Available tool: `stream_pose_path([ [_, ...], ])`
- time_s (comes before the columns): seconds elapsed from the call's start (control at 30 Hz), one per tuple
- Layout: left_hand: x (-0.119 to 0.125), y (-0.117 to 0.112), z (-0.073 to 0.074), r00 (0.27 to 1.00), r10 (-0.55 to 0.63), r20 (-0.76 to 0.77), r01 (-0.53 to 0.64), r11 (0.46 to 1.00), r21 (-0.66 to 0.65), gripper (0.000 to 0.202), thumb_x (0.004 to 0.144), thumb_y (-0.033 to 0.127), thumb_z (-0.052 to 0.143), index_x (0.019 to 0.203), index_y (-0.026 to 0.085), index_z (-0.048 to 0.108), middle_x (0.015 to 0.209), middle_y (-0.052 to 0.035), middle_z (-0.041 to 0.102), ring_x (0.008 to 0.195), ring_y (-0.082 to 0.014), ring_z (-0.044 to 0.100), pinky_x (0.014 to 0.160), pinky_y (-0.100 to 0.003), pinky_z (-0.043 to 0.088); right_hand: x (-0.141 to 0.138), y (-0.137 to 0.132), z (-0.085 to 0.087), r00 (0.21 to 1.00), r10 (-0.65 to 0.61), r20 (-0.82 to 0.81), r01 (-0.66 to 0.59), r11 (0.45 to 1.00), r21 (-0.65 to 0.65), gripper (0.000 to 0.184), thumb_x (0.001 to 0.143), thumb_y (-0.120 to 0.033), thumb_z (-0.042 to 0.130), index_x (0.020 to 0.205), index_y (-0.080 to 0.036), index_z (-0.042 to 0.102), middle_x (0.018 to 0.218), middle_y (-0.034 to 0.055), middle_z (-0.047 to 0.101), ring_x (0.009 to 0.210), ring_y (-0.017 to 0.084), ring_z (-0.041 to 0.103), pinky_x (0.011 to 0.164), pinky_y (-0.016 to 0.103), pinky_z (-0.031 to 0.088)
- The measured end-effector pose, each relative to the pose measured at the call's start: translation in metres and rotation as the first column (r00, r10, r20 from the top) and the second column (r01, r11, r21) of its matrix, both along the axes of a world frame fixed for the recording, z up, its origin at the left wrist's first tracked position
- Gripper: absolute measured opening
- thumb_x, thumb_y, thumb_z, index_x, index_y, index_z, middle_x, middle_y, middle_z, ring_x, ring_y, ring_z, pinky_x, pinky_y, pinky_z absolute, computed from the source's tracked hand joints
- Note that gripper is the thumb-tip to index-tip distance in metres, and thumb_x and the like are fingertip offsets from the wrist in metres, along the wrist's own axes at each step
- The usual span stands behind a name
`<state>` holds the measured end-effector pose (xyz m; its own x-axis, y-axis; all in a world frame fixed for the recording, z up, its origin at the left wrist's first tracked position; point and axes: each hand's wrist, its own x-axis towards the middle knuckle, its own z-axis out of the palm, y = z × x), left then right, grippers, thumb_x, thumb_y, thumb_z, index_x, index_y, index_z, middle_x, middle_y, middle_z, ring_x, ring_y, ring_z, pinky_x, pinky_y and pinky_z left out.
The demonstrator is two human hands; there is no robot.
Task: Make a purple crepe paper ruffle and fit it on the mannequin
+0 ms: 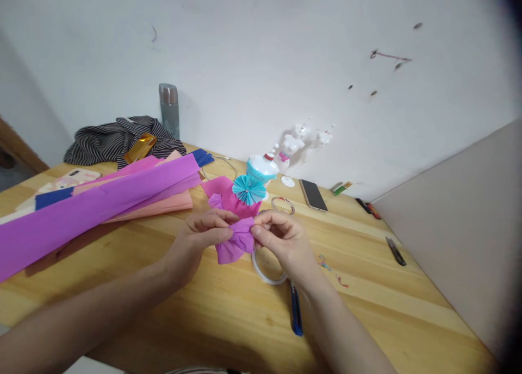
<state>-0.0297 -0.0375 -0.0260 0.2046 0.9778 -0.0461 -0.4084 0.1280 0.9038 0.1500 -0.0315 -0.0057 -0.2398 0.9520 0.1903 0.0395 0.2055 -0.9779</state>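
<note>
Between my two hands is a gathered piece of purple crepe paper (pixel 235 245), its lower edge flaring out. My left hand (pixel 207 230) pinches its left side with thumb and fingers. At the right end, my right hand (pixel 281 238) pinches the paper's folds. Just beyond stands a blue pleated paper rosette (pixel 248 190) in front of pink crepe paper (pixel 240 208). Under my right hand lies a white ring-shaped roll (pixel 261 273), partly hidden. A blue-handled tool (pixel 296 311) rests on the table beside my right wrist.
Long crepe paper rolls (pixel 101 203) cover the table's left side, near a striped cloth (pixel 98 140) and a grey bottle (pixel 169 113). White and blue figurine (pixel 261 168), bracelet (pixel 283 205) and phone (pixel 313 194) sit behind. A dark cutter (pixel 395 251) lies at the right.
</note>
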Motion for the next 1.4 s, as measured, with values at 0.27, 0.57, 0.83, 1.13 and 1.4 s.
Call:
stream_pose_path([
  [0.27, 0.0, -0.003, 0.0, 0.992, 0.09, -0.085, -0.08, 0.99, 0.118, 0.007, 0.065, 0.022, 0.077, 0.058, 0.022, 0.076, 0.097, -0.004, 0.065, 0.097, -0.0206, 0.057, 0.085, -0.029, 0.042, -0.002, -0.005, 0.005, 0.997, 0.071, 0.018, -0.071, 0.997, 0.013, 0.028, 0.071, -0.04, 0.078, 0.085, -0.018, 0.068, 0.066, -0.0007, 0.06, 0.058, 0.011, 0.052, 0.053, 0.023, 0.043],
  [0.57, 0.0, -0.004, -0.001, 0.998, 0.028, -0.056, -0.023, 0.997, 0.074, 0.006, 0.065, 0.023, 0.076, 0.06, 0.021, 0.077, 0.096, -0.0043, 0.068, 0.095, -0.0206, 0.058, 0.083, -0.029, 0.043, -0.004, -0.004, 0.004, 0.998, -0.057, -0.003, 0.057, 0.996, -0.069, 0.022, 0.068, -0.035, 0.079, 0.066, -0.017, 0.066, 0.05, -0.0023, 0.058, 0.045, 0.009, 0.052, 0.045, 0.021, 0.041],
  [0.83, 0.002, -0.001, -0.005, 0.998, 0.017, 0.055, -0.018, 1.0, 0.008, 0.012, 0.066, 0.027, 0.077, 0.058, 0.019, 0.074, 0.068, -0.0003, 0.065, 0.069, -0.0112, 0.053, 0.067, -0.022, 0.042, 0.005, -0.001, 0.006, 1.0, 0.015, 0.009, -0.016, 0.999, 0.041, 0.031, 0.077, -0.047, 0.071, 0.084, -0.017, 0.069, 0.068, 0.0022, 0.064, 0.059, 0.014, 0.057, 0.056, 0.026, 0.046],
  [1.13, 0.002, 0.0, -0.006, 0.999, 0.018, 0.041, -0.015, 0.998, -0.068, 0.025, 0.064, 0.036, 0.081, 0.058, 0.014, 0.07, 0.056, 0.0002, 0.06, 0.056, -0.0094, 0.047, 0.055, -0.021, 0.037, -0.005, -0.001, -0.003, 0.991, -0.082, 0.106, 0.078, 0.996, 0.042, 0.024, 0.074, -0.038, 0.072, 0.066, -0.018, 0.064, 0.049, -0.0029, 0.054, 0.045, 0.01, 0.048, 0.045, 0.023, 0.038],
  [1.4, 0.003, -0.001, -0.005, 1.0, 0.008, 0.025, -0.006, 0.997, -0.071, 0.022, 0.063, 0.033, 0.081, 0.059, 0.014, 0.071, 0.058, -0.0005, 0.063, 0.058, -0.0106, 0.051, 0.058, -0.023, 0.039, -0.005, 0.0, 0.002, 0.997, -0.076, -0.005, 0.075, 0.992, -0.101, 0.027, 0.07, -0.041, 0.077, 0.068, -0.017, 0.065, 0.048, -0.0035, 0.056, 0.042, 0.009, 0.049, 0.043, 0.022, 0.039],
])
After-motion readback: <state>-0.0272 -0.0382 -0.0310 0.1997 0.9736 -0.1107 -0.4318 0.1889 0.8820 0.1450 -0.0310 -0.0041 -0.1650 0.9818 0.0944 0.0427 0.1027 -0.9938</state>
